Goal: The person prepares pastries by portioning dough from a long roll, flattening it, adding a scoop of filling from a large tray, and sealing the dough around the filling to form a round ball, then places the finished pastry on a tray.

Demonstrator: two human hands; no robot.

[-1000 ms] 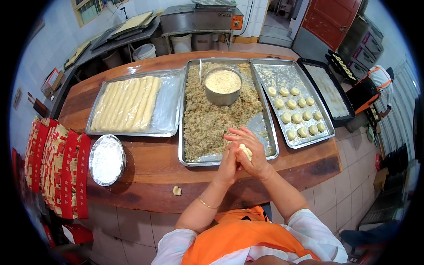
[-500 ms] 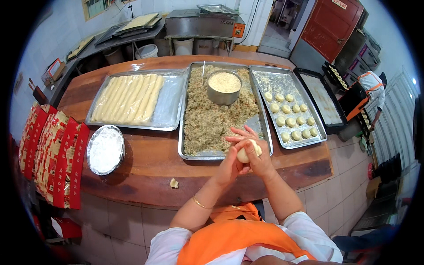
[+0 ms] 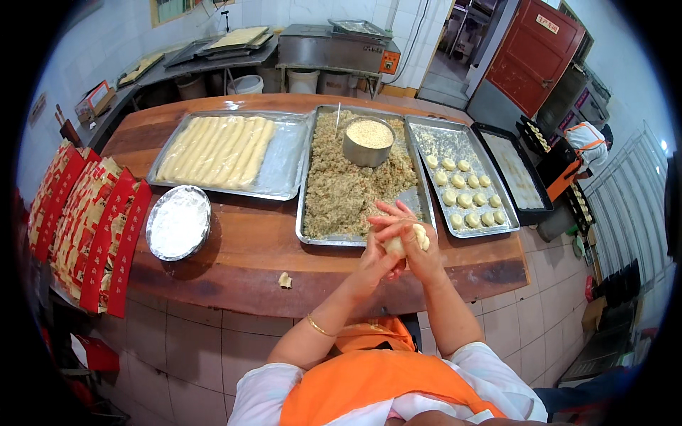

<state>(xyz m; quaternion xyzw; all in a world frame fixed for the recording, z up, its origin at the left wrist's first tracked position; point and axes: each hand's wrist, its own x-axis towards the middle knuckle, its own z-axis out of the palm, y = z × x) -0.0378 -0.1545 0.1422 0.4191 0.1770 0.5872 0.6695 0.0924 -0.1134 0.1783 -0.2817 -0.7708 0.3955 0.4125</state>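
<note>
My left hand (image 3: 376,257) and my right hand (image 3: 418,255) are cupped together around a pale dough ball (image 3: 410,240), above the near edge of a metal tray of crumbly filling (image 3: 334,199). A round metal pot of pale seeds (image 3: 368,139) stands in that tray. To the right, a floured tray (image 3: 455,142) holds several small round dough pieces (image 3: 465,200). To the left lie long dough rolls (image 3: 213,149) on another tray, and a bowl of white powder (image 3: 177,221). A small dough scrap (image 3: 285,280) lies near the table's front edge.
Red printed packaging (image 3: 85,227) is stacked left of the wooden table (image 3: 249,263). A black baking tray (image 3: 511,163) lies at its right end. A person in white and orange (image 3: 586,145) works beyond it. Steel equipment (image 3: 330,50) and buckets line the back wall; a red door (image 3: 533,50) stands right.
My fingers have shifted around the dough, showing more of it at the right hand. The view has tilted, so the table appears higher. The person at right has moved slightly.
</note>
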